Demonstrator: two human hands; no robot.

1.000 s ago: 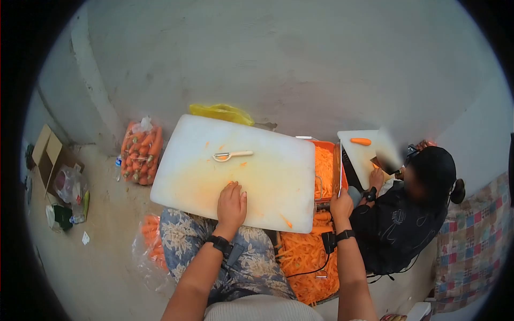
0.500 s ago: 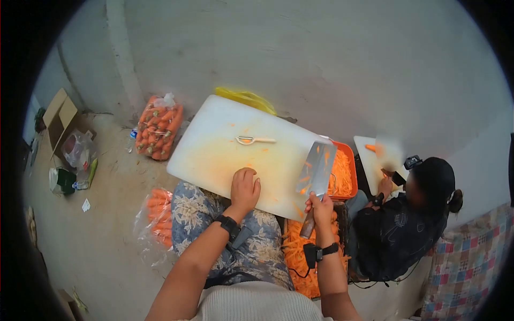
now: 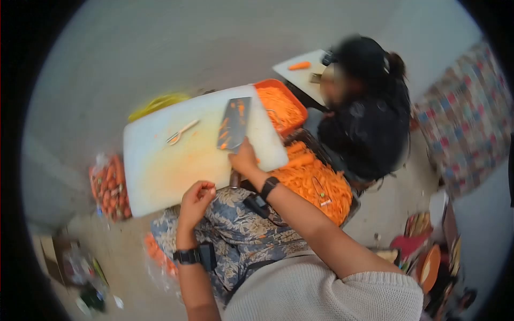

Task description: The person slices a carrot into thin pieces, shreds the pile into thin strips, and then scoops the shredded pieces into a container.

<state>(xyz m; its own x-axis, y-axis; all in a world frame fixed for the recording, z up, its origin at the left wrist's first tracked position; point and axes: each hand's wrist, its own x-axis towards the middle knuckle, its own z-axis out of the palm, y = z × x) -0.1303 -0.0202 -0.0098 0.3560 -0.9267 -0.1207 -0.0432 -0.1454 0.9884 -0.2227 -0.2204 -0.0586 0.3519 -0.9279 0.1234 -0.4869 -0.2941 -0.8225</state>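
Observation:
My right hand (image 3: 245, 159) grips a cleaver (image 3: 235, 120) where the blade meets the wooden handle (image 3: 234, 179). Its wide blade is over the right part of the white cutting board (image 3: 152, 179), and orange carrot bits cling to the metal. At the board's near edge, above my lap, my left hand (image 3: 195, 204) has loosely curled fingers, thumb apart, and nothing visible in it. A peeler (image 3: 182, 132) with a pale handle lies on the board, among a few small carrot scraps. Orange stains mark the board's surface.
Shredded carrot fills an orange tray (image 3: 300, 125) beyond the board. Whole carrots and peelings (image 3: 316, 187) heap in a dark crate on my right. A person (image 3: 364, 117) sits close by at another cutting board (image 3: 300, 77). Bagged carrots (image 3: 111, 187) stand on the left.
My view has turned to the right. My left hand has lifted off the board and curled at its near edge. The cleaver, still in my right hand, now lies further in over the board.

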